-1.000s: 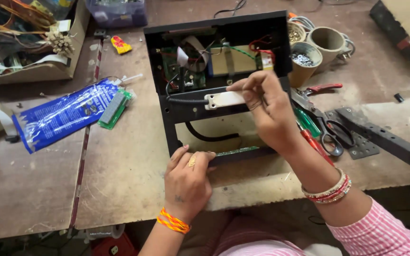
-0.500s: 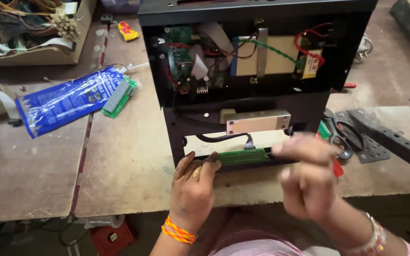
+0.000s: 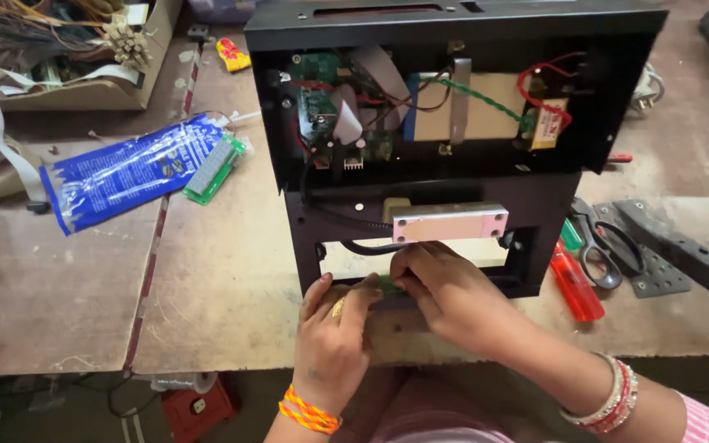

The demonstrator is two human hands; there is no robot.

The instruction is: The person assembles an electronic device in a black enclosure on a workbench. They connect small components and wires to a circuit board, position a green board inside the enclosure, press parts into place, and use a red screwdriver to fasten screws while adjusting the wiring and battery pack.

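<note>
Both your hands meet at the near edge of the open black metal case (image 3: 453, 148), which sits on the wooden workbench (image 3: 231, 271) with its inside facing you. Your left hand (image 3: 334, 344) has its fingers curled, tips pressed against a small green circuit board (image 3: 387, 285) at the case's bottom edge; an orange thread band sits on that wrist. Your right hand (image 3: 445, 291) is closed over the same board from the right, fingers bent around it, bangles on that wrist. Most of the board is hidden under your fingers, so only a sliver of green shows between the two hands.

Just above your hands, inside the case, a pale metal block (image 3: 450, 222) lies crosswise, with a black cable (image 3: 346, 221) curving from its left end. Higher up in the case are a green circuit board (image 3: 322, 98), a tan box (image 3: 469, 107) and red and green wires (image 3: 535, 82).

Right of the case, on the bench, lie a red-handled screwdriver (image 3: 576, 283), black scissors (image 3: 605, 246) and a grey metal bracket (image 3: 683, 246). Left of it lie a blue plastic bag (image 3: 125, 172) and a small green display module (image 3: 213, 168) at the bag's right end. A cardboard box of wires (image 3: 67, 49) sits at the far left corner.
</note>
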